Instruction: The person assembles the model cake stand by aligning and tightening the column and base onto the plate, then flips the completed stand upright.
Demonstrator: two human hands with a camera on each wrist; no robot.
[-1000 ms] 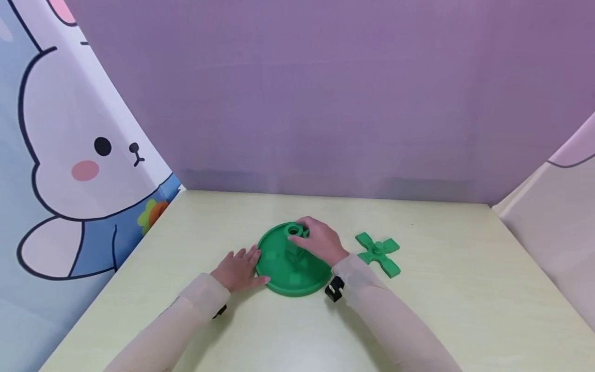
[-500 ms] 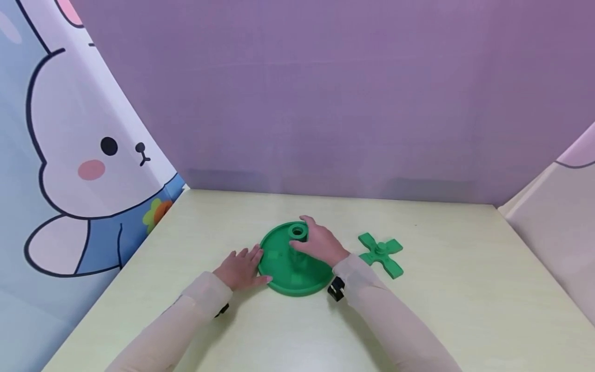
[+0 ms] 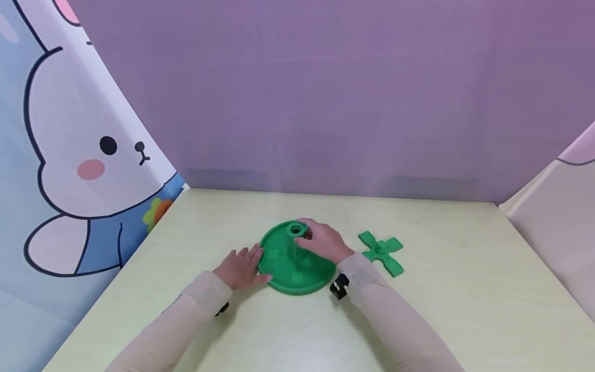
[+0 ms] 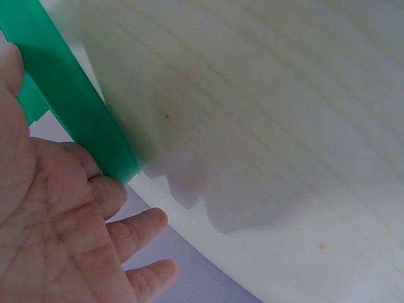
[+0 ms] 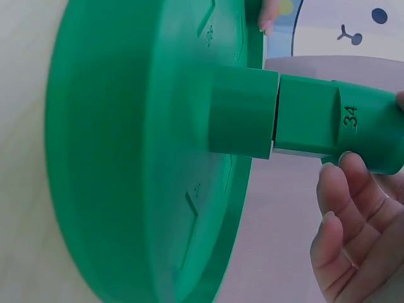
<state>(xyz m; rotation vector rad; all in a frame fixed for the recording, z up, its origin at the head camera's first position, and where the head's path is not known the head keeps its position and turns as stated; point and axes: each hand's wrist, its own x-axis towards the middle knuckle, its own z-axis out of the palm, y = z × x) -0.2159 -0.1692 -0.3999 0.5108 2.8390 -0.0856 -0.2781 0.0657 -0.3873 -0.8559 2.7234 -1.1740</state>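
A round green dish-like base (image 3: 284, 281) with a raised rim lies on the table, a short post (image 5: 243, 113) rising from its middle. On top of that post stands a green hollow connector (image 5: 369, 129) marked 34, its open end upward. Between the two a thin dark seam shows in the right wrist view, and the connector sits slightly askew. My right hand (image 3: 325, 242) pinches the connector near its top, thumb on one side and fingers on the other. At the base's left rim rests my left hand (image 3: 239, 269), fingers spread and touching the edge.
A flat green cross-shaped piece (image 3: 381, 248) with a round knob lies to the right, close to the right sleeve. The pale table (image 3: 465, 268) ends at a purple backdrop (image 3: 334, 103). A rabbit-print cloth (image 3: 60, 155) hangs along the left side.
Half a second ago my right fingers were spread wider around the connector; now they close in on it again. My left hand stays at the rim, and the base keeps its place.
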